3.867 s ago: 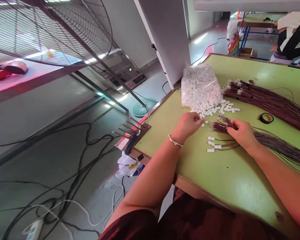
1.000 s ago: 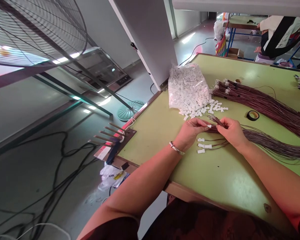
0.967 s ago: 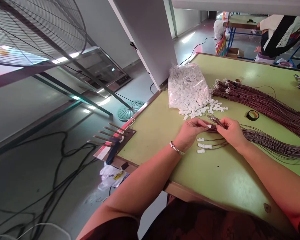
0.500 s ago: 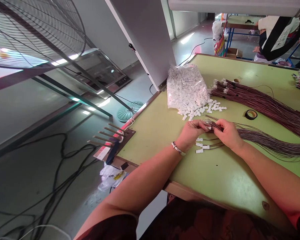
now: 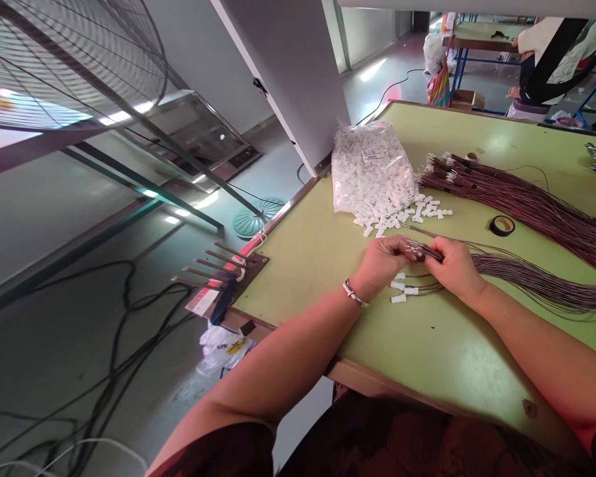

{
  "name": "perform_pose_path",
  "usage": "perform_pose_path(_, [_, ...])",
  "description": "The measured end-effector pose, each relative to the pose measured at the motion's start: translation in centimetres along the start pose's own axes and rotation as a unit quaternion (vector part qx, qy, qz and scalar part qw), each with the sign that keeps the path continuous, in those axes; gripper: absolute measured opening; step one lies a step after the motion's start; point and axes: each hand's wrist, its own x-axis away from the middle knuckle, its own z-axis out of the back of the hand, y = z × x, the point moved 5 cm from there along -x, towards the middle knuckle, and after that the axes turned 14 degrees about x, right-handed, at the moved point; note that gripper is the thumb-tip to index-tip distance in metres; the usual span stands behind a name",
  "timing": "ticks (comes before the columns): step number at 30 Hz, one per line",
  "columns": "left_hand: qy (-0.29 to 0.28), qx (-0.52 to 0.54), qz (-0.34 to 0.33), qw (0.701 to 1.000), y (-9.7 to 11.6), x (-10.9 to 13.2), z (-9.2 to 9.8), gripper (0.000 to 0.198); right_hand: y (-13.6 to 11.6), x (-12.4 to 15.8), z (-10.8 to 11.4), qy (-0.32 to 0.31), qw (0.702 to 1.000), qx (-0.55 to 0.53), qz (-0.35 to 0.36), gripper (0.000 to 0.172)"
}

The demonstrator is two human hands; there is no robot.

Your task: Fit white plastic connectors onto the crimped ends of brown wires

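My right hand [image 5: 454, 268] is closed round a bundle of thin brown wires [image 5: 521, 275] near their metal-tipped ends. The rest of the bundle trails off to the right across the table. My left hand [image 5: 385, 262] is closed at those tips, thumb and fingers pinched together; what exactly sits between them is too small to make out. Just below the hands lie several white plastic connectors [image 5: 398, 299] fitted on wire ends. Beyond my hands, loose white connectors [image 5: 420, 211] spill from a clear plastic bag [image 5: 372, 159] full of them.
On the green table [image 5: 298, 278] are a second bundle of dark brown wires [image 5: 521, 192], a roll of black tape [image 5: 501, 226] and a pegged block [image 5: 251, 268] at the left edge. A fan [image 5: 74, 59] stands left. Across the room, a person [image 5: 541, 53] sits at another table.
A white piece visible between my fingertips earlier no longer shows there. Both hands stay at the wire tips, nearly in place. The view has shifted slightly.
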Motion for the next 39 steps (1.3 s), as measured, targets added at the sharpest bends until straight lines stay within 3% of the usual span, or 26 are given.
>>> perform_pose_path(3, [0.0,-0.023,0.006,1.0,-0.4,0.1,0.0,0.01,0.0,0.0,-0.3,-0.009,1.0,0.016,-0.003,0.004])
perform_pose_path(16, [0.021,0.064,0.036,0.997,0.0,0.1,0.1,0.013,0.4,-0.3,-0.2,-0.033,0.999,-0.038,-0.022,0.013])
perform_pose_path(21, [0.013,-0.003,-0.006,1.0,-0.1,0.2,-0.1,0.011,0.4,-0.3,-0.5,-0.039,0.998,-0.037,-0.034,0.015])
perform_pose_path(27, [0.003,-0.01,0.009,1.0,-0.1,0.0,0.1,0.009,0.5,-0.3,-0.4,-0.049,0.998,-0.036,-0.036,0.013])
perform_pose_path(29, [-0.03,-0.019,0.039,0.999,0.1,0.0,0.2,0.006,0.6,-0.4,-0.3,-0.072,0.995,-0.067,-0.031,0.016])
perform_pose_path(32, [-0.11,-0.118,0.081,0.984,0.4,0.8,-0.2,0.007,0.6,-0.5,-0.1,-0.11,0.985,-0.129,-0.034,0.021])
perform_pose_path(35, [-0.256,-0.229,0.084,0.935,0.3,2.7,-2.4,0.017,0.6,-0.7,0.1,-0.113,0.982,-0.143,-0.05,0.028])
perform_pose_path(37, [-0.36,-0.235,0.063,0.901,0.5,4.0,-4.0,0.021,0.6,-0.7,0.1,-0.102,0.984,-0.132,-0.062,0.029])
perform_pose_path(39, [-0.411,-0.229,0.044,0.881,1.0,4.4,-4.4,0.024,0.6,-0.8,0.1,-0.094,0.984,-0.134,-0.067,0.028])
